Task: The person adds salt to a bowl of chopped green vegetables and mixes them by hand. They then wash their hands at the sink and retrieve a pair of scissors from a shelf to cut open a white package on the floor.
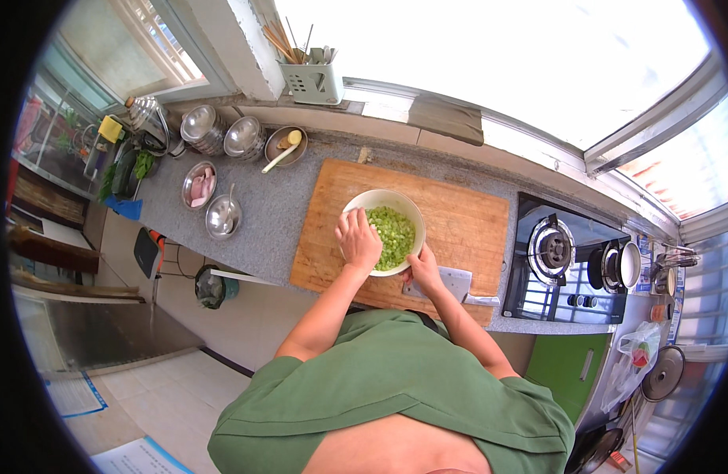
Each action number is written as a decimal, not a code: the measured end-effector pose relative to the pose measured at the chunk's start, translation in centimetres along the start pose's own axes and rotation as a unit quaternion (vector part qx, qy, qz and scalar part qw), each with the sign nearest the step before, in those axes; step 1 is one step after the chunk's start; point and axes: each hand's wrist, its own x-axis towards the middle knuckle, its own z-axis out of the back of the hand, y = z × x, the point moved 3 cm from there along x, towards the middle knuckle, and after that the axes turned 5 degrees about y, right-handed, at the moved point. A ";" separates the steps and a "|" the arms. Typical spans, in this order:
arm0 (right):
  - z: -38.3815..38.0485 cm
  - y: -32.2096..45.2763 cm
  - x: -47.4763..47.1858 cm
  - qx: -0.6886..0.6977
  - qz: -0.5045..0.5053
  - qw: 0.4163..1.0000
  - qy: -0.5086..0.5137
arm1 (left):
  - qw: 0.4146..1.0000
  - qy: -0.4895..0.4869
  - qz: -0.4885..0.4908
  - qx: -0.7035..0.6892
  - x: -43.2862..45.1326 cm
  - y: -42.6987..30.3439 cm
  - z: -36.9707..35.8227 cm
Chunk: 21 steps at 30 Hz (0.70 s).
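Note:
A pale round bowl (415, 216) filled with chopped green vegetable (393, 237) rests on a wooden cutting board (459, 216). My left hand (359, 239) lies over the bowl's left side, back of the hand up, its fingers reaching across the rim. Its palm is hidden, so a hold on anything does not show. At the lower right of the bowl, my right hand (422, 269) grips the rim. Partly beneath my right wrist, a cleaver (456, 281) lies flat near the board's front edge, its handle pointing right.
Right of the board is a black gas stove (539, 296) bearing a small white pan (629, 265). Leftward stand a metal bowl of pale meat (202, 186), a metal bowl with a spoon (223, 217), a bowl holding ginger (293, 137) and stacked metal bowls (245, 133). A utensil holder (312, 83) stands on the sill.

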 end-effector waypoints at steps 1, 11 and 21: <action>-0.1 0.1 0.0 -0.005 0.004 1.000 0.004 | 1.000 0.010 0.009 -0.002 0.0 0.3 -0.3; -0.4 -3.5 1.2 0.097 -0.048 0.994 -0.023 | 0.993 -0.059 0.092 -0.035 -1.3 3.5 2.8; 4.1 -2.4 5.5 -0.299 0.085 0.941 -0.133 | 0.945 0.086 0.232 -0.214 -6.8 7.6 -0.6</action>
